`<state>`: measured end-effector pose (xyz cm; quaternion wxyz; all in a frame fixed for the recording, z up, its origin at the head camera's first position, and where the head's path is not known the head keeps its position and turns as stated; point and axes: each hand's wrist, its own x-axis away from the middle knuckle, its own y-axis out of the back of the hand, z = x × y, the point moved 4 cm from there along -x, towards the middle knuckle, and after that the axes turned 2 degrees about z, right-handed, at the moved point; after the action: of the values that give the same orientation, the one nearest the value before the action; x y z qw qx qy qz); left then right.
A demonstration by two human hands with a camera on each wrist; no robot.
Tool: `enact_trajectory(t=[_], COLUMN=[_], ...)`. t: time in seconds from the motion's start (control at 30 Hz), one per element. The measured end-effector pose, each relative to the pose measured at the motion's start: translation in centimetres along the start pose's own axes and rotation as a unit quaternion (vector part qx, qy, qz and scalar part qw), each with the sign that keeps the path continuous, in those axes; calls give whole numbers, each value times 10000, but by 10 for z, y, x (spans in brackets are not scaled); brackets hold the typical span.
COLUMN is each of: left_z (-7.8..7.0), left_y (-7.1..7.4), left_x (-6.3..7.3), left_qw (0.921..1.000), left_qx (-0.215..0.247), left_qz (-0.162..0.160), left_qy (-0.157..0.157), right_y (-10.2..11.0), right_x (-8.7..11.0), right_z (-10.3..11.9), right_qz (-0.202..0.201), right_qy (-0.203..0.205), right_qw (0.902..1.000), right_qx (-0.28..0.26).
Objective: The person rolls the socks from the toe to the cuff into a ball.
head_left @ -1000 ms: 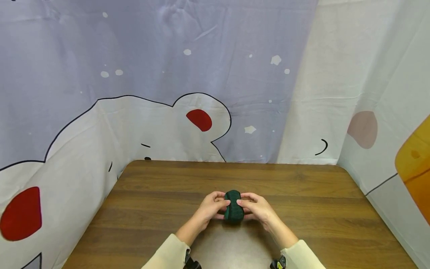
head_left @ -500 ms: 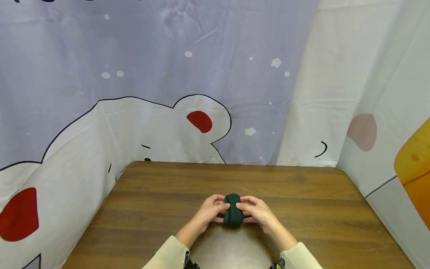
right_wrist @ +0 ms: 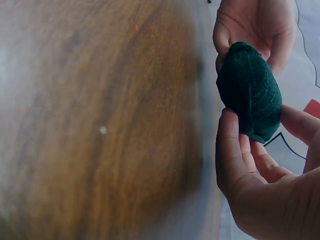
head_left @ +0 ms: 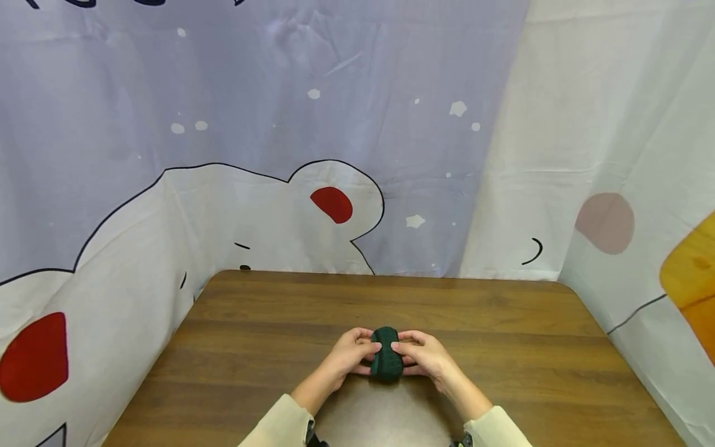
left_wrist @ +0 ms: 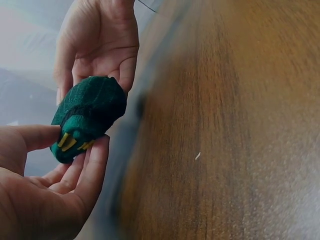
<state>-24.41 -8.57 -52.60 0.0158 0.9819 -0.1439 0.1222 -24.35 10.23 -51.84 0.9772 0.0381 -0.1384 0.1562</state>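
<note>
A compact, rounded bundle of dark green ribbed knit, looking like rolled-up socks [head_left: 387, 357], is held between both hands over the table. On its left side sits my left hand [head_left: 349, 357], with the thumb on top and fingers beneath. Opposite it, my right hand [head_left: 424, 357] grips the right side in the same way. Yellow marks show on the end of the socks [left_wrist: 82, 112] in the left wrist view. From the right wrist view, the socks [right_wrist: 250, 95] show a plain ribbed surface. Whether the bundle touches the table cannot be told.
A brown wood-grain table [head_left: 268, 304] with rounded far corners lies under the hands. Behind it hangs a printed cloth [head_left: 424, 143] in lilac and white, which continues along the left and right sides.
The whole head view has shifted slightly downward. Both hands and the socks sit a little lower in the picture, and the grip looks the same.
</note>
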Motion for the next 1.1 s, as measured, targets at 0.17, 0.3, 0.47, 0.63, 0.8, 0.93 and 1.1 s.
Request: enact_trajectory(t=[0.17, 0.3, 0.47, 0.63, 0.8, 0.93, 1.1], left_z=[2, 4, 7, 6, 5, 5, 9], left_y=[0, -1, -2, -2, -3, -3, -3], left_x=[-1, -1, -2, -1, 0, 1, 0], left_qw=[10000, 10000, 9999, 9998, 9997, 9995, 9992], left_qx=[-28, -65, -105, -154, -220, -298, -396], left_qz=[6, 21, 24, 30, 8, -13, -43], left_qy=[39, 1, -72, -127, -109, -73, -11], right_y=[0, 1, 0, -1, -1, -2, -4], right_x=[-1, -2, -2, -1, -2, -1, 0], right_z=[-2, -5, -6, -6, -6, -5, -5], right_qz=[-51, -57, -9, 36, 80, 104, 23], right_qy=[-18, -24, -14, -36, -90, -61, -57], right_qw=[10000, 9999, 9999, 9999, 9999, 9998, 9992], right_qx=[59, 96, 119, 126, 116, 148, 398])
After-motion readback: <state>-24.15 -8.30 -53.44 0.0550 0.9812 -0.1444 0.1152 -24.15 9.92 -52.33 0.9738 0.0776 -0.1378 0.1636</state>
